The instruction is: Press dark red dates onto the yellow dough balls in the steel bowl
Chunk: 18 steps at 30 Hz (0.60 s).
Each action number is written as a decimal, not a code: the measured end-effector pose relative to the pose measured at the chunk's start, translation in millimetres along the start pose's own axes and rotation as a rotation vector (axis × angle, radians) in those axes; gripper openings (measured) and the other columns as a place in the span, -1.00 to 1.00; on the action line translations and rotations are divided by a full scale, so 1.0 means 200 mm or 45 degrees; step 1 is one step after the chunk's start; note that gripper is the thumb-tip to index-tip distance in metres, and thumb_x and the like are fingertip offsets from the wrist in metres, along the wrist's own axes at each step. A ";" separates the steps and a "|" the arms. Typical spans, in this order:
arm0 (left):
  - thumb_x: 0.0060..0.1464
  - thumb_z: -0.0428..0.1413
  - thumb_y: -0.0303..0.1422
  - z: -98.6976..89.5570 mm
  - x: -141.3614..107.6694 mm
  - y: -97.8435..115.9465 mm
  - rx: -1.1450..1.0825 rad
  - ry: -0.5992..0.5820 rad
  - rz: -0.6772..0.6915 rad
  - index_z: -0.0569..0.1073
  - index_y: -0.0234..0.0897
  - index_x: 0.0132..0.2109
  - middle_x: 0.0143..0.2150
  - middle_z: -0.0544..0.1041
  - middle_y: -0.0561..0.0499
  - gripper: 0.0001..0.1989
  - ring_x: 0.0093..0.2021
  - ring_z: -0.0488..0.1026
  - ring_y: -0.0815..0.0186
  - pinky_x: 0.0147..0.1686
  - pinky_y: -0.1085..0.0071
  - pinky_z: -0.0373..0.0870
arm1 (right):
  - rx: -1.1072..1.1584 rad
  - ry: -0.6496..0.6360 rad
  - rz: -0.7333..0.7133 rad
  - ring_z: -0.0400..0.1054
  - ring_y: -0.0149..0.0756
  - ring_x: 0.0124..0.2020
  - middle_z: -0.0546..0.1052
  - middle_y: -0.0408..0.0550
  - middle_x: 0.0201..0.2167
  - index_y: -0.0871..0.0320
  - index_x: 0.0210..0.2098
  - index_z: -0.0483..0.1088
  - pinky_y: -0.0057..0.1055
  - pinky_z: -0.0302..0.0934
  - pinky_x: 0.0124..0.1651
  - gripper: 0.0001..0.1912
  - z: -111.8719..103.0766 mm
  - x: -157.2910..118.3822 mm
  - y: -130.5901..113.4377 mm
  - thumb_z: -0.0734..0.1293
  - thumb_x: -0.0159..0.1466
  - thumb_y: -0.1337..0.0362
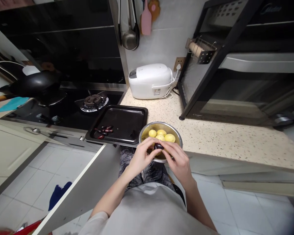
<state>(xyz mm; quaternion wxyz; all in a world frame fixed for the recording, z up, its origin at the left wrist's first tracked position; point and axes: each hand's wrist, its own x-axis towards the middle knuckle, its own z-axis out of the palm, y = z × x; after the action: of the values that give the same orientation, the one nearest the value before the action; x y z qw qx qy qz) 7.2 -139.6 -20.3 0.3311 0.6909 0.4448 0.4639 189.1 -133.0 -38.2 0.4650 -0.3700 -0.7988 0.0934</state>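
Hands: two, pinching one dark chestnut (158, 146); four peeled.

Single head-worn view, looking forward and steeply down over a kitchen counter.

Camera sits above the person's own torso and faces the steel bowl (161, 130) at the counter's front edge, close in, near frame centre. Left of the bowl: black baking tray (122, 122), then the stove (63, 107). Behind the bowl, against the wall: white rice cooker (150, 80). Right of the bowl: black oven (247, 62), large and close. Below the bowl: floor tiles. Wide lens bends the edges; only one view, so no overlap.
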 end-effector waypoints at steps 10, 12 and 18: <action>0.28 0.24 -0.30 0.02 -0.04 -0.05 -0.144 0.113 -0.062 0.49 -0.19 0.13 0.10 0.53 -0.12 -0.69 0.04 0.56 0.22 0.03 0.31 0.59 | -0.024 0.130 0.114 0.55 -0.18 -0.06 0.65 0.00 -0.09 0.04 0.06 0.54 -0.18 0.46 0.06 -0.73 -0.02 0.00 0.03 0.30 0.44 0.36; 0.24 0.27 -0.30 0.00 -0.04 -0.07 -0.168 0.180 -0.051 0.50 -0.20 0.10 0.09 0.49 -0.12 -0.69 0.03 0.56 0.23 0.04 0.30 0.61 | -0.080 0.224 0.195 0.54 -0.18 -0.09 0.65 -0.01 -0.12 0.06 0.02 0.53 -0.20 0.45 0.01 -0.77 -0.03 0.00 0.06 0.32 0.42 0.35; 0.22 0.29 -0.31 -0.05 -0.03 -0.09 -0.120 0.244 -0.021 0.52 -0.24 -0.09 -0.10 0.49 -0.05 -0.83 -0.09 0.56 0.29 -0.04 0.35 0.63 | -0.184 0.188 0.392 0.49 -0.12 -0.13 0.63 -0.02 -0.18 0.08 -0.07 0.51 -0.17 0.39 -0.05 -0.84 -0.01 -0.01 0.12 0.34 0.38 0.31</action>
<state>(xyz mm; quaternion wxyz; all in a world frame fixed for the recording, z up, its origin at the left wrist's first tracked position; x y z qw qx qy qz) -8.5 -137.7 -35.4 0.3232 0.6233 0.4578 0.5454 203.3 -118.6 -50.6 0.4749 -0.5262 -0.7010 0.0784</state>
